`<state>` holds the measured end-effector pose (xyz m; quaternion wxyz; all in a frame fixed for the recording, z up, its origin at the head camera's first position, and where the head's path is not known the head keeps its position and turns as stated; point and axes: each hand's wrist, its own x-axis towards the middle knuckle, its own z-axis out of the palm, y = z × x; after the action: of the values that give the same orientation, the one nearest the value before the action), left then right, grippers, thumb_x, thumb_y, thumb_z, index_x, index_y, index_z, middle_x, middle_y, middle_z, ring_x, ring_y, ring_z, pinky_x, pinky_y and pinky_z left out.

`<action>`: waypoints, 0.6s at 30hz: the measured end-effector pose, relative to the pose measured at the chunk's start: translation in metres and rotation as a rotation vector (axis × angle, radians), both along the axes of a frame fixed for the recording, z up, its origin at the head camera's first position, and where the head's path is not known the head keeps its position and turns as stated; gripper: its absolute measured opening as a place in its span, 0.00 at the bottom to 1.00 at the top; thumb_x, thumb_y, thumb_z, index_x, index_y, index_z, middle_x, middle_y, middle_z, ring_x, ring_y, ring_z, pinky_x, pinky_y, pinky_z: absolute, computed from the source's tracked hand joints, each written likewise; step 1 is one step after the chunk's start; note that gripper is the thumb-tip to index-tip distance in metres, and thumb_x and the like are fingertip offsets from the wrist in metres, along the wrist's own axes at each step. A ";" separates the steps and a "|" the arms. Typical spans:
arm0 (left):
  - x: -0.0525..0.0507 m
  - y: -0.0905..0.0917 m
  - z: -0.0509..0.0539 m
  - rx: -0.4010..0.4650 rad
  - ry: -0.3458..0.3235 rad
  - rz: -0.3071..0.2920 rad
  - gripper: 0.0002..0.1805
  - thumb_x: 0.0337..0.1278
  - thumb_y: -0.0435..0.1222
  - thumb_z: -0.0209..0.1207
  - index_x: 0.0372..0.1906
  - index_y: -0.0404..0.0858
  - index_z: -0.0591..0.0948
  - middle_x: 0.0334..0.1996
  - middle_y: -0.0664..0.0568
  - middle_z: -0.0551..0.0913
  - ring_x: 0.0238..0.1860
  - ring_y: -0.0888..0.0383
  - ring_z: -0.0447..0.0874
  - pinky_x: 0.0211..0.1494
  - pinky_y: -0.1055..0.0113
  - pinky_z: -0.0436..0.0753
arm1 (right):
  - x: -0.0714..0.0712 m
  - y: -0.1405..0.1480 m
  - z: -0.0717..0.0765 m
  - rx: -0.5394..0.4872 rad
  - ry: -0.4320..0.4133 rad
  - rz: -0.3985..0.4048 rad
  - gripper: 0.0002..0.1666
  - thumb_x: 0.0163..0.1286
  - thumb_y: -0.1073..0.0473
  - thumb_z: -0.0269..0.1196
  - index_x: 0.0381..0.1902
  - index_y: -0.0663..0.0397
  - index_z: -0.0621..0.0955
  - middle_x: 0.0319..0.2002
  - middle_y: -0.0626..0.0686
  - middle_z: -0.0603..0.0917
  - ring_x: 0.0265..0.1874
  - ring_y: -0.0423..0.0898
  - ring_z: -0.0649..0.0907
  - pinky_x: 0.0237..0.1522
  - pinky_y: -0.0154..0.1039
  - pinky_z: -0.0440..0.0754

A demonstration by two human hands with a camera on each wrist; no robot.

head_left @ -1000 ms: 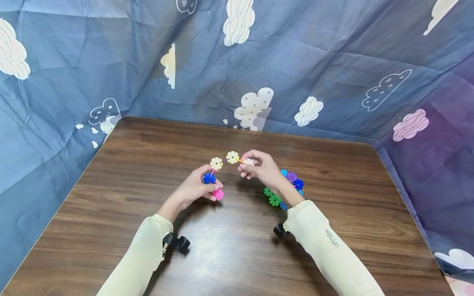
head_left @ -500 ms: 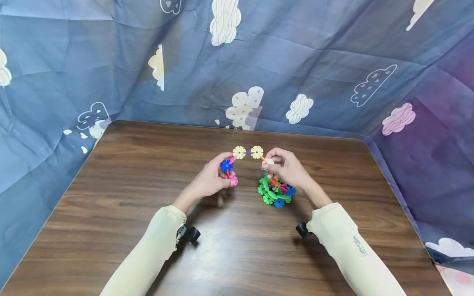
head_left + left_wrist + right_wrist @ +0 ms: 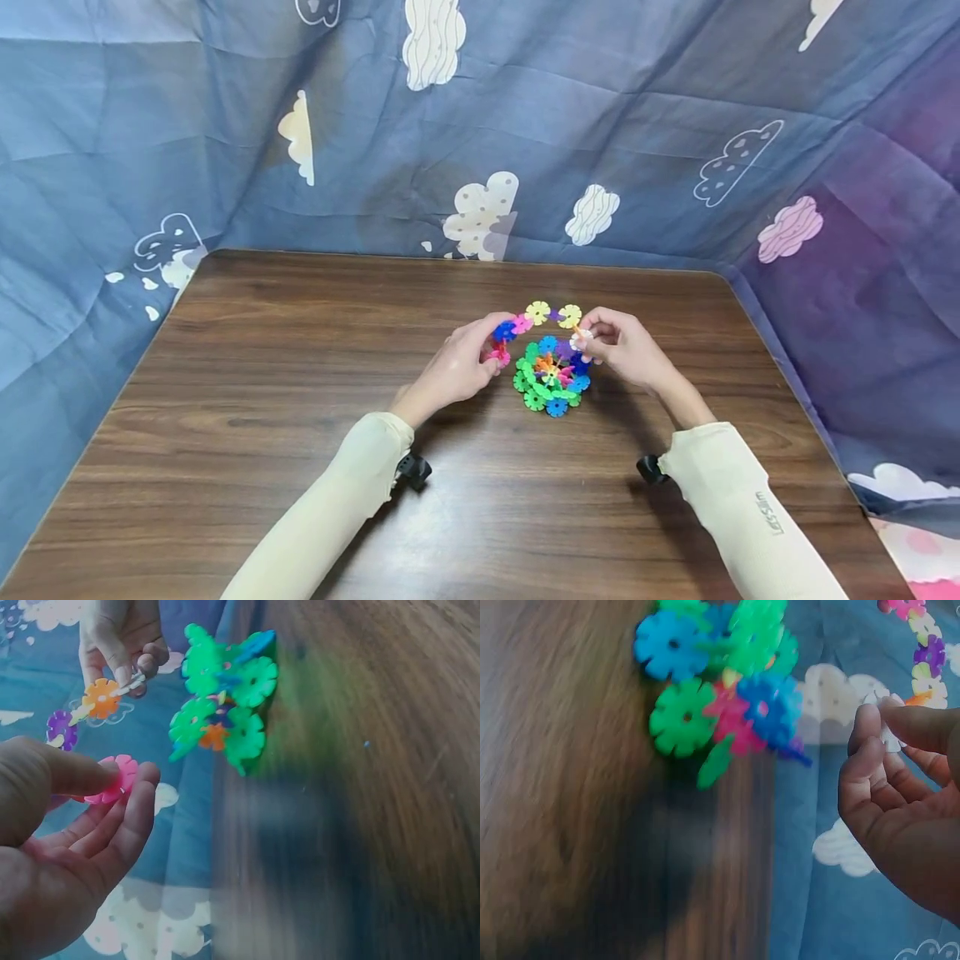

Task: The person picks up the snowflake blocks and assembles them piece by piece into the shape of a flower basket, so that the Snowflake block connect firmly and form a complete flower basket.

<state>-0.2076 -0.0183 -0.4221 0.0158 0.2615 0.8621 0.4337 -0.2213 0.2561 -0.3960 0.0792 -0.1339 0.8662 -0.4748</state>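
Observation:
A curved chain of interlocking snowflake discs [image 3: 537, 307] spans the gap between both hands, raised above the table. My left hand [image 3: 459, 360] pinches a pink disc [image 3: 124, 776] at one end, with a blue disc [image 3: 504, 332] beside its fingers. At the other end, my right hand [image 3: 630, 348] pinches a white disc [image 3: 892, 739] between thumb and fingers. An orange disc [image 3: 97, 696] joins it to the yellow and purple ones. Just below the chain sits a round cluster of joined discs [image 3: 534, 401], green and blue outside, with orange and pink in the middle.
The brown wooden table [image 3: 300, 400] carries the cluster. A blue cloth with cloud prints [image 3: 360, 150] hangs behind the table and along its right side. Each wrist wears a small black camera [image 3: 414, 472].
Both hands have carried the chain rightward in view, from left of the disc cluster to just above its far side. The cluster, partly covered by the right arm before, now shows more fully.

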 end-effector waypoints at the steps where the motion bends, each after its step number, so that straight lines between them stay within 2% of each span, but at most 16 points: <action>1: -0.001 0.003 -0.001 -0.012 0.004 -0.006 0.36 0.57 0.22 0.62 0.70 0.47 0.69 0.42 0.51 0.84 0.34 0.57 0.77 0.41 0.66 0.79 | 0.001 0.003 -0.001 -0.006 0.005 -0.004 0.08 0.67 0.71 0.64 0.40 0.70 0.76 0.29 0.57 0.82 0.24 0.44 0.82 0.28 0.36 0.83; 3: -0.002 0.008 -0.003 -0.028 0.019 -0.022 0.36 0.57 0.22 0.62 0.70 0.47 0.69 0.49 0.50 0.83 0.38 0.56 0.77 0.44 0.64 0.80 | 0.002 0.009 -0.002 -0.015 0.018 -0.012 0.08 0.66 0.72 0.64 0.40 0.71 0.76 0.28 0.57 0.82 0.24 0.43 0.83 0.28 0.37 0.84; 6: -0.002 0.012 -0.007 -0.053 0.036 -0.038 0.36 0.58 0.23 0.62 0.70 0.48 0.69 0.58 0.50 0.81 0.49 0.54 0.80 0.54 0.60 0.82 | 0.003 0.015 -0.004 -0.029 0.032 -0.021 0.08 0.66 0.72 0.64 0.40 0.72 0.76 0.29 0.59 0.83 0.24 0.41 0.83 0.28 0.36 0.85; 10: -0.001 0.016 -0.009 -0.087 0.058 -0.044 0.35 0.59 0.25 0.62 0.70 0.49 0.68 0.61 0.49 0.79 0.61 0.51 0.79 0.64 0.53 0.79 | 0.003 0.021 -0.008 -0.028 0.026 -0.031 0.09 0.66 0.72 0.65 0.41 0.72 0.77 0.29 0.59 0.84 0.24 0.40 0.83 0.28 0.35 0.84; 12: -0.001 0.018 -0.010 -0.095 0.070 -0.044 0.35 0.59 0.25 0.62 0.70 0.49 0.68 0.60 0.48 0.79 0.62 0.50 0.78 0.64 0.51 0.79 | 0.003 0.023 -0.010 -0.027 0.021 -0.031 0.09 0.66 0.72 0.65 0.41 0.73 0.76 0.29 0.58 0.84 0.24 0.40 0.83 0.27 0.35 0.84; 18: 0.001 0.023 -0.015 -0.100 0.082 -0.046 0.36 0.57 0.23 0.61 0.70 0.48 0.68 0.54 0.49 0.80 0.54 0.53 0.79 0.55 0.54 0.83 | 0.004 0.029 -0.014 -0.012 0.030 -0.026 0.08 0.66 0.73 0.64 0.41 0.73 0.77 0.28 0.58 0.84 0.24 0.40 0.84 0.26 0.37 0.84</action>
<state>-0.2064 0.0043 -0.4374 0.0033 0.2977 0.8765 0.3783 -0.2171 0.2851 -0.4099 0.0592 -0.1302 0.8662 -0.4788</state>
